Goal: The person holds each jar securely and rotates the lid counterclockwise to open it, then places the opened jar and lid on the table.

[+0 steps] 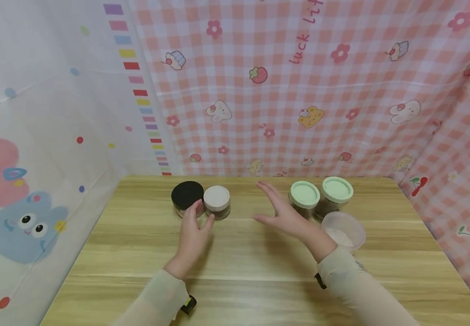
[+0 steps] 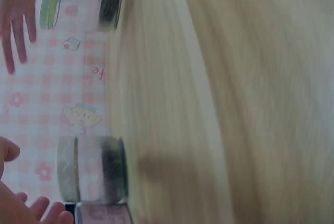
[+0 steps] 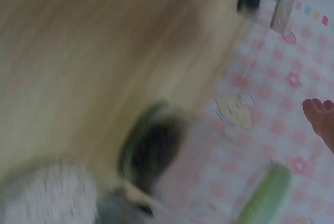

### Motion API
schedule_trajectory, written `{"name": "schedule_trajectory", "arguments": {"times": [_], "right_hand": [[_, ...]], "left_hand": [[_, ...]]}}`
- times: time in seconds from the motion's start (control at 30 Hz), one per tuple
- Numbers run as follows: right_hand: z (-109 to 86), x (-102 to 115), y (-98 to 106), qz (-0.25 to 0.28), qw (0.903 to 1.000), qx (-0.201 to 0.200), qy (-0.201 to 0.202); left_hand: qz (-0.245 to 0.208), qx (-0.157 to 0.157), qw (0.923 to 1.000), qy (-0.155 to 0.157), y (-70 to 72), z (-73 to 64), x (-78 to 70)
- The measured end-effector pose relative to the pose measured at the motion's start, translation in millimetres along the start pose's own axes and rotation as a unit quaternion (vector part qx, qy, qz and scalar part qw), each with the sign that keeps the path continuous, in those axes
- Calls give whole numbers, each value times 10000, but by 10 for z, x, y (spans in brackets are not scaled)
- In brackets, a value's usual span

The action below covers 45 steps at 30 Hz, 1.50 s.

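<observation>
Left hand [image 1: 192, 240]: thumb and fingers apart, loosely bent, no hold on anything. Fingertips at the black-lidded jar [image 1: 186, 194] and white-lidded jar [image 1: 217, 197]; can't tell if they touch.

Right hand [image 1: 289, 219]: thumb and fingers spread wide, holding nothing, over the table left of the green-lidded jars.

White-lidded jar: clear, squat, dark contents at the bottom, pale wavy line on the lid's side in left wrist view. Black-lidded jar stands just left of it, wider, flat matte lid, pinkish through the wall. Both upright near the table's back edge.

Right side: two clear jars with mint-green screw lids, left one [image 1: 304, 192] and right one [image 1: 337, 188], upright, close together, dark contents. Translucent tub [image 1: 357, 226] in front of them, white grains [image 1: 338, 236] inside. Wrist views blurred; fine detail on the jar sides can't be read.

Sleeves [image 1: 157, 294] pale, black straps [image 1: 188, 304] at the wrists. Table [image 1: 251, 280] is light wood-grain.

Readable text: "luck lif", red script running up the pink gingham cloth [image 1: 235, 54] behind, cut off at the top of head view. Fragment "fe" lower on the cloth. Rest of its print: strawberries, cupcakes, flowers, bunnies.
</observation>
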State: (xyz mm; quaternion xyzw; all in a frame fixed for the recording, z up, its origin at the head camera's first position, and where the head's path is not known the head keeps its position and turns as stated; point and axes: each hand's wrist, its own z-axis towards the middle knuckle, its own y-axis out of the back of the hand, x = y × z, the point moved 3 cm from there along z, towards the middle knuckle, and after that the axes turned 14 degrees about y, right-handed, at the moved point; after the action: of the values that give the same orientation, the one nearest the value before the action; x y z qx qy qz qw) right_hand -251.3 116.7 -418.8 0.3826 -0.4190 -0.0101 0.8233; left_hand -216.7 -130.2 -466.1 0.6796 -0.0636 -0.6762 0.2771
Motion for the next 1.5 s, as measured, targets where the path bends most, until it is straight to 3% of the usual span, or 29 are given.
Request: {"name": "schedule_trajectory", "arguments": {"times": [0.1,0.27,0.47,0.67,1.07,1.27,1.5], "right_hand": [[78,-85,-125,524,9980,-194,-296],[180,-320,-331,1216,9870,-354,-985],[332,-495,-569,1278,9781,-186,-1630],[477,-560,-734,1031,9812,-120,-1624],[707,-611,-904,1065,9792,-19,-1729],[750,-655,-995,1253,9816,-89,-1436],[760,-682,-946,1093,9818,-309,-1525]], "left_hand": [[-44,-67,9994,340,-66,-12,57],[-147,-71,9977,651,-177,-1,119],[-27,-91,9956,936,-276,58,168],[-232,1,9922,1228,-369,96,174],[-274,-77,9926,1180,-413,150,148],[-240,-167,9936,1091,-452,172,154],[68,-333,9945,990,-478,203,142]]}}
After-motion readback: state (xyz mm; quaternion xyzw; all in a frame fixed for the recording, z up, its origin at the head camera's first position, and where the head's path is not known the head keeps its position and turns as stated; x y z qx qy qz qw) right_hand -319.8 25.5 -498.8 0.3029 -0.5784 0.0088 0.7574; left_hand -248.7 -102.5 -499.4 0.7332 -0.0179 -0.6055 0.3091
